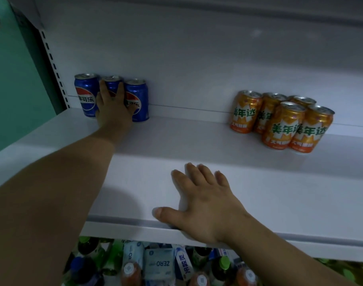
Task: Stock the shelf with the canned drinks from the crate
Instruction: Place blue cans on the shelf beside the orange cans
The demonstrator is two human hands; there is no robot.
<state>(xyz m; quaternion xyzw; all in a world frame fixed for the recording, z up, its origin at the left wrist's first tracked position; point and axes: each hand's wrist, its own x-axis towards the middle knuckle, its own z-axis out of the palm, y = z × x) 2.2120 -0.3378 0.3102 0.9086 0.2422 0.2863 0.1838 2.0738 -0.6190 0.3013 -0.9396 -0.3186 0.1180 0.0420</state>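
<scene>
Three blue cola cans stand in a row at the back left of the white shelf (197, 145). My left hand (112, 106) reaches deep in and is closed around the middle blue can (112, 83), between the left can (86, 94) and the right can (137, 100). My right hand (199, 199) lies flat, palm down and fingers spread, on the shelf's front edge and holds nothing. A cluster of several orange soda cans (284, 120) stands at the back right of the same shelf. The crate is not in view.
Below the shelf's front lip, bottles with green and white caps (224, 263) and white drink cartons (159, 265) fill a lower level. A slotted upright (52, 67) and a green wall (13, 79) bound the shelf on the left.
</scene>
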